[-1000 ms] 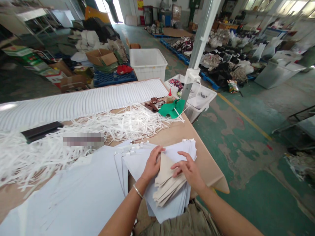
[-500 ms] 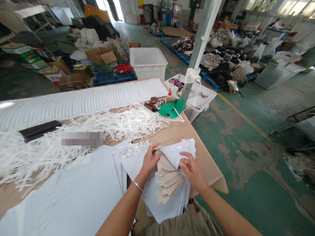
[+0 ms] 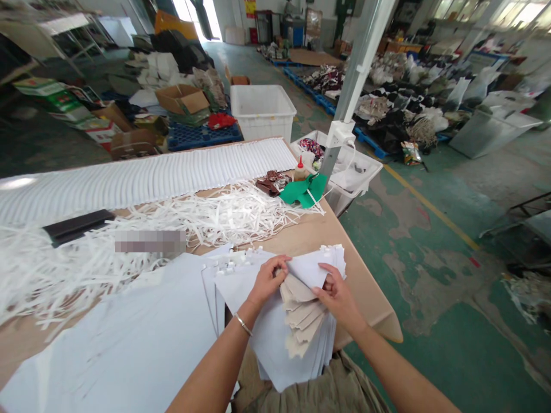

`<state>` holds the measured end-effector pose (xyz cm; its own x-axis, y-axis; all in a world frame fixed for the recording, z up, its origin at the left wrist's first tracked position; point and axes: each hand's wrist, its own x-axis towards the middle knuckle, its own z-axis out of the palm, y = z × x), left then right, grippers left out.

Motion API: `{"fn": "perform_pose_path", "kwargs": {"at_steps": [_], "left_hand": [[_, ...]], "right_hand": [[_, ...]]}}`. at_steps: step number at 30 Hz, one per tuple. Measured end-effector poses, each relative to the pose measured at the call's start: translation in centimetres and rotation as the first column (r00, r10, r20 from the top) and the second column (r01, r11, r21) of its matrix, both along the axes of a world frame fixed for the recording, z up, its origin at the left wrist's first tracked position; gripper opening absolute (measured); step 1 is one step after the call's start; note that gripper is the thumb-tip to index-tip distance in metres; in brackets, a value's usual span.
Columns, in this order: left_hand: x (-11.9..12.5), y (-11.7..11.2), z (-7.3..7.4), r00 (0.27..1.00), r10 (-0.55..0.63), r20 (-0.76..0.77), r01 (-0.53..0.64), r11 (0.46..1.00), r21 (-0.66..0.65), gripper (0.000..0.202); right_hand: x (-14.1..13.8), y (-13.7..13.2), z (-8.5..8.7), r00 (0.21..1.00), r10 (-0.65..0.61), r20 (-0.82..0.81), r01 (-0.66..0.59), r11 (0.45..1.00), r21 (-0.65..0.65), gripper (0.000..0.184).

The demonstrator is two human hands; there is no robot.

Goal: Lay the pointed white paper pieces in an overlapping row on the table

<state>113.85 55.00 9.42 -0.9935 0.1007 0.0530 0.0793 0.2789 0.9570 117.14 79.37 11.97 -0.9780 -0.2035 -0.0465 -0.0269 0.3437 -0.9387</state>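
My left hand (image 3: 269,280), wearing a bangle at the wrist, is closed in a pinch at the upper left edge of a white fabric piece (image 3: 316,264). My right hand (image 3: 340,295) holds the free edge of the same piece, thumb below and fingers above and behind it. Under the piece, beige fabric pieces (image 3: 303,321) fan out in overlapping layers with ragged ends. These rest on a stack of white sheets (image 3: 275,350) that hangs past the table's near edge. Parts of my fingertips are hidden by the fabric.
Loose white strips (image 3: 224,215) heap across the brown table (image 3: 357,275). Beyond them lie a striped white sheet (image 3: 206,166), a green cloth piece (image 3: 303,192) and a red-tipped bottle (image 3: 300,169). A metal post (image 3: 350,86) rises at the far edge, beside white bins (image 3: 262,109).
My right thumb has come onto the fabric edge, and its fingers have closed in more. The left hand keeps its pinch. The whole view has shifted slightly.
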Motion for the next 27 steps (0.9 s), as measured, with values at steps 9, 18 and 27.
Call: {"fn": "perform_pose_path", "kwargs": {"at_steps": [9, 18, 27], "left_hand": [[-0.1, -0.1, 0.2, 0.999, 0.031, 0.042, -0.028, 0.998, -0.063, 0.034], [-0.3, -1.0, 0.0, 0.994, -0.096, 0.057, 0.096, 0.995, 0.009, 0.025], [-0.3, -0.3, 0.7, 0.997, -0.055, 0.048, 0.057, 0.997, -0.049, 0.024]], "right_hand": [[-2.2, 1.2, -2.1, 0.994, -0.098, -0.056, 0.112, 0.835, 0.538, 0.035], [-0.4, 0.5, 0.3, 0.984, -0.093, 0.151, 0.106, 0.991, -0.081, 0.052], [-2.0, 0.1, -2.2, 0.998, 0.051, -0.035, -0.034, 0.93, 0.365, 0.029]]}}
